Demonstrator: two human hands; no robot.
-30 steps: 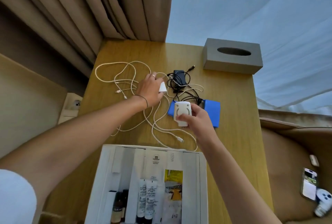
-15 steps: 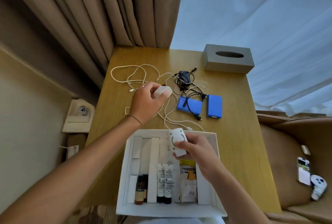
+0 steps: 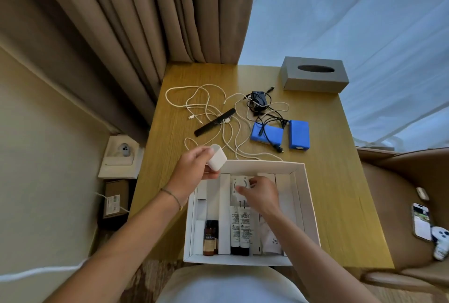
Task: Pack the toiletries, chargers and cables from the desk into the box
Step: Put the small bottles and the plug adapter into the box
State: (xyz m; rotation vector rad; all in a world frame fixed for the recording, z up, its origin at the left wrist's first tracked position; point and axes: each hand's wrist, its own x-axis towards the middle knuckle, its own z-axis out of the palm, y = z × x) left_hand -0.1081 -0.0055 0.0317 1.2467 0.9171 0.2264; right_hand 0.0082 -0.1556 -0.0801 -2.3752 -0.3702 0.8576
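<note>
you can read nothing here for certain. the two white tubes point(image 3: 240, 229) in the box point(image 3: 308, 208) carry lines of small dark print, too fine to make out. the brown bottle point(image 3: 210, 238) beside them has a label with tiny unreadable characters. the white sachet point(image 3: 271, 239) shows a faint mark, also unclear.

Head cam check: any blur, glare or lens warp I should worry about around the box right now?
Head view: box and both hands sharp, left hand, right hand; tube print too small to read; wide-angle bends the desk edges; soft light, no glare.
</note>
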